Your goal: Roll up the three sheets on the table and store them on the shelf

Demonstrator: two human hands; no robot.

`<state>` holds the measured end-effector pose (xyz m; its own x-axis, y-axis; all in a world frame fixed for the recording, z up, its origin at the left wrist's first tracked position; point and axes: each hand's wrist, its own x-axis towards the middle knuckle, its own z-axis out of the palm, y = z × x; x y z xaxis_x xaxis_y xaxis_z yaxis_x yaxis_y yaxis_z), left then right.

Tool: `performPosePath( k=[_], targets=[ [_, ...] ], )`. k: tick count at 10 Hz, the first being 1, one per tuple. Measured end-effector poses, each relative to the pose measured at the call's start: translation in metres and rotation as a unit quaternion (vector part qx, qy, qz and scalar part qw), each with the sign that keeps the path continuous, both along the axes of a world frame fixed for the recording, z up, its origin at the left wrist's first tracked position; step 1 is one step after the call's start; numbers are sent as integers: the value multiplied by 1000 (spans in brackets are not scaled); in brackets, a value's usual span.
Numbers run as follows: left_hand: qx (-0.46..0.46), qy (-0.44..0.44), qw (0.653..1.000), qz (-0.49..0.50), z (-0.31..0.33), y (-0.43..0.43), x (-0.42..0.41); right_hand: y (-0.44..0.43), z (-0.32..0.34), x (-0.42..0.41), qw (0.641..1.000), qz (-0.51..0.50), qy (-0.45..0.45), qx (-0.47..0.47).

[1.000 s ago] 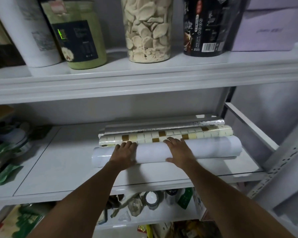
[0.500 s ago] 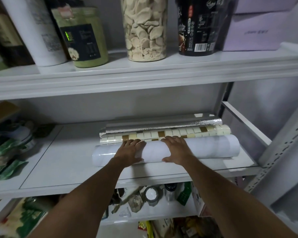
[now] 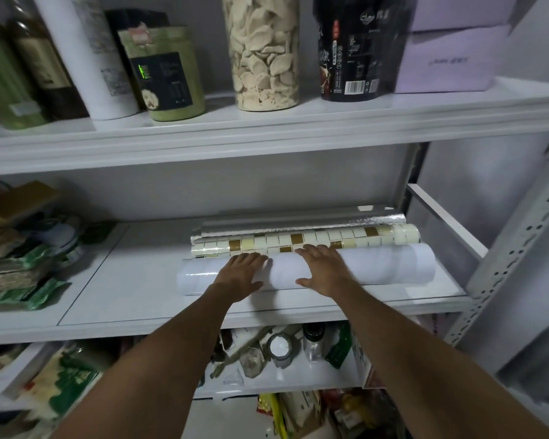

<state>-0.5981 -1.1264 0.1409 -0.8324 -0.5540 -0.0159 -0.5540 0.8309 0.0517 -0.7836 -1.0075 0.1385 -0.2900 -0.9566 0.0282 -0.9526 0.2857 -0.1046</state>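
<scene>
Three rolled sheets lie side by side on the middle shelf (image 3: pixel 133 299). Nearest me is a white roll (image 3: pixel 390 264), behind it a roll with a white and gold tile pattern (image 3: pixel 355 237), and at the back a silver foil roll (image 3: pixel 298 223). My left hand (image 3: pixel 240 274) rests flat on top of the white roll, left of its middle, fingers straight. My right hand (image 3: pixel 325 269) lies flat on the same roll just to the right, fingertips reaching the tile-pattern roll. The rolls touch one another.
The upper shelf holds a white bottle (image 3: pixel 86 55), a green pouch (image 3: pixel 165 71), a jar of pale chips (image 3: pixel 262 52), a black tub (image 3: pixel 351 49) and a lilac box (image 3: pixel 450 55). Packets (image 3: pixel 16 258) are piled at the middle shelf's left. Jars crowd the lower shelf (image 3: pixel 281 350).
Both hands stay flat on the white roll. They have drawn slightly closer together and the view has shifted a little to the left and up.
</scene>
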Motion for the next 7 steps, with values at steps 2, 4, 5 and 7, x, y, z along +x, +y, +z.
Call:
performPosePath(
  k=[2,4,5,7],
  targets=[
    [1,-9,1000,14,0,16,1,14,1,-2,1000,16,14,11],
    [-1,-4,999,44,15,30,5,17,19,0,999,39,18,-19],
    [-6,-4,999,45,26,38,6,21,30,3,999,34,3,-30],
    [-16,11,1000,25,44,53,17,35,42,15,998,18,12,-52]
  ],
)
